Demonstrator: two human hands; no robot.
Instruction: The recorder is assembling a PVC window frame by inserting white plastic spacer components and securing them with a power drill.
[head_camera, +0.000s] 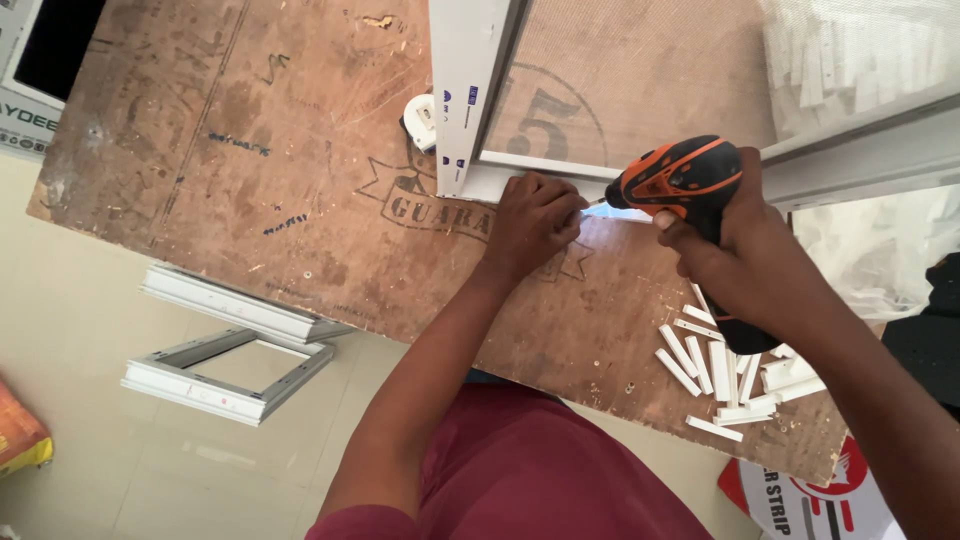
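A white window frame (468, 90) with mesh lies on a brown plywood board (280, 170). My left hand (532, 222) rests at the frame's near corner, fingers pinched at the lower rail where the drill's tip meets it. My right hand (735, 250) grips an orange and black cordless drill (680, 180), which points left at the frame's lower rail beside my left fingers. Whatever small part my left fingers pinch is hidden.
Several short white plastic strips (715, 375) lie on the board's near right part. A small white roller part (420, 118) sits left of the frame. More white frames (225, 350) lie on the tiled floor at left. A printed bag (810, 500) is at lower right.
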